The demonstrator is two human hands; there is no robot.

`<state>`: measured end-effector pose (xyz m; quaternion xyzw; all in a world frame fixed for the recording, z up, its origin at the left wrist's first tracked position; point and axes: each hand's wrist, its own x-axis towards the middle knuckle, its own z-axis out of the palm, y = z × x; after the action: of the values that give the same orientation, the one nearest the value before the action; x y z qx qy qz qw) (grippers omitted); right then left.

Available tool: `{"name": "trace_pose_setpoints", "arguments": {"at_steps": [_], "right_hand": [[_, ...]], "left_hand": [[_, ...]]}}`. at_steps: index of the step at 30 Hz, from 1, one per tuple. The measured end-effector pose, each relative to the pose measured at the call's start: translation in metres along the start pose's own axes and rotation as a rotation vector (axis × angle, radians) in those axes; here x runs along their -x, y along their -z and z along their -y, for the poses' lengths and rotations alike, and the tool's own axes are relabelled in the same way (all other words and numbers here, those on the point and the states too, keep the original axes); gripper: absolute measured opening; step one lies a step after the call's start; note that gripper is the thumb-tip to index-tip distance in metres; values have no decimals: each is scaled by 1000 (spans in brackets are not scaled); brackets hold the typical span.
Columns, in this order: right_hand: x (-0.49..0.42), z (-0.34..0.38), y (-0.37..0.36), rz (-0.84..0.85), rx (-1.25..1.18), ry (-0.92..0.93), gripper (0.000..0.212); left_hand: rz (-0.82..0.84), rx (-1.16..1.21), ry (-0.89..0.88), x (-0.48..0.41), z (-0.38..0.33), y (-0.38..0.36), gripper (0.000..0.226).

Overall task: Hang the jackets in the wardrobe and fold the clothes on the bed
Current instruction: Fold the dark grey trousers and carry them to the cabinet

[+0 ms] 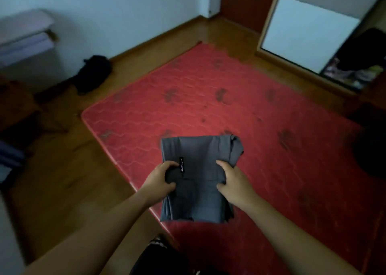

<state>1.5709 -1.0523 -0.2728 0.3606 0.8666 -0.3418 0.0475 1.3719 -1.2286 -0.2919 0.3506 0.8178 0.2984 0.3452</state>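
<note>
Garment [198,176], smooth grey fabric folded to a rectangle w/ small black label, held over near corner of quilted red mattress [240,99], left hand [161,178] & right hand [234,180] each pinching a side edge.

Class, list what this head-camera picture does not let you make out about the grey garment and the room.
Head view, writing on the black label: too small to read.
Head view, what kind of clothing the grey garment is: its folds hide that, and the left hand and right hand cover its sides.
Head view, dark heap at the right: cut off by the frame edge.
Head view, contents of the wardrobe: blurred.
</note>
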Motion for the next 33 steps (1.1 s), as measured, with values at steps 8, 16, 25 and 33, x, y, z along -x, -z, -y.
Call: {"name": "trace_pose_setpoints", "arguments": {"at_steps": [8, 16, 25, 33], "right_hand": [[-54, 156, -32, 139, 87, 267, 74], [-98, 346, -148, 282, 110, 435, 75], [-144, 516, -239, 348, 100, 517, 76], [-213, 608, -282, 400, 140, 531, 74]], "left_hand": [[-310, 126, 133, 74, 74, 115, 60], [-497, 197, 265, 143, 203, 253, 58], [-581, 203, 305, 180, 315, 403, 60], [-609, 262, 341, 156, 377, 484, 62]]}}
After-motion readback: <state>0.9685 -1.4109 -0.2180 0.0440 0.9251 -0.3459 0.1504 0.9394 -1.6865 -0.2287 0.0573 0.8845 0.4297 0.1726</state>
